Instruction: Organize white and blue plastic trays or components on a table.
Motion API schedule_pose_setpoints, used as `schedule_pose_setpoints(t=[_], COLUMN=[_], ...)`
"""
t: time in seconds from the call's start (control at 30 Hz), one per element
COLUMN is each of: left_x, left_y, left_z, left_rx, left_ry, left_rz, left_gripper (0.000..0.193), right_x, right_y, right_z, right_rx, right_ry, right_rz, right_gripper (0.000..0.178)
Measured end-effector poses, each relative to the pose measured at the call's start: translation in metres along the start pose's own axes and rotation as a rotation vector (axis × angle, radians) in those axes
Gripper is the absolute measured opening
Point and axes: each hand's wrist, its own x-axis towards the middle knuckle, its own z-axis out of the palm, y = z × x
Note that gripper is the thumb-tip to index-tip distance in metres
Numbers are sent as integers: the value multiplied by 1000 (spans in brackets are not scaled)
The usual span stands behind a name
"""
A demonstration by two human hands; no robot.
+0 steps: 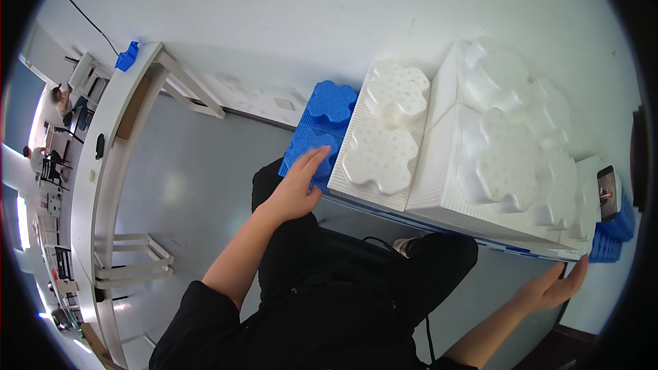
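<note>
My left hand (pixel 295 192) reaches over the near part of a blue moulded foam block (pixel 332 104) with scalloped raised shapes. Its fingers are stretched out, the tips at the near raised shape; whether they press on it I cannot tell. Beside the blue block stands a white ribbed foam block (pixel 384 154) with two scalloped lumps on top. Farther right is a taller stack of white foam blocks (pixel 508 157) of the same shape. By the near right corner of that stack, my right hand (pixel 548 289) is open, fingers extended, with nothing visible in it.
A phone (pixel 607 193) leans at the right end, above blue ribbed pieces (pixel 606 248). The wall (pixel 329 20) runs behind the blocks. On the left stands a long white table (pixel 113 130) with a blue bin (pixel 127 56). Other people (pixel 63 104) sit far left.
</note>
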Motion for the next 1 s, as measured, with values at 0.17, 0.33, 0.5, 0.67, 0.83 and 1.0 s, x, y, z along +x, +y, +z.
schedule_pose_setpoints(t=[0.17, 0.33, 0.5, 0.67, 0.83, 1.0], left_x=[3, 45, 84, 102, 109, 118], left_y=[65, 118, 138, 140, 154, 164], left_z=[-14, -27, -40, -50, -52, -58], left_rx=[-644, 244, 506, 513, 618, 642], left_ry=[52, 21, -237, -364, -510, -565], left_rz=[92, 400, 406, 442, 328, 293], left_gripper=[90, 111, 112, 115, 117, 115], right_x=[-31, -68, -121, -147, -193, -249], right_y=[-103, -188, -194, -199, -167, -120], right_z=[-12, 55, 91, 103, 124, 140], right_rx=[482, 835, 936, 790, 632, 304], right_ry=[-595, -1008, -1224, -1142, -1350, -1652], right_rz=[-366, -432, -354, -327, -347, -199], right_gripper=[17, 34, 24, 19, 22, 29])
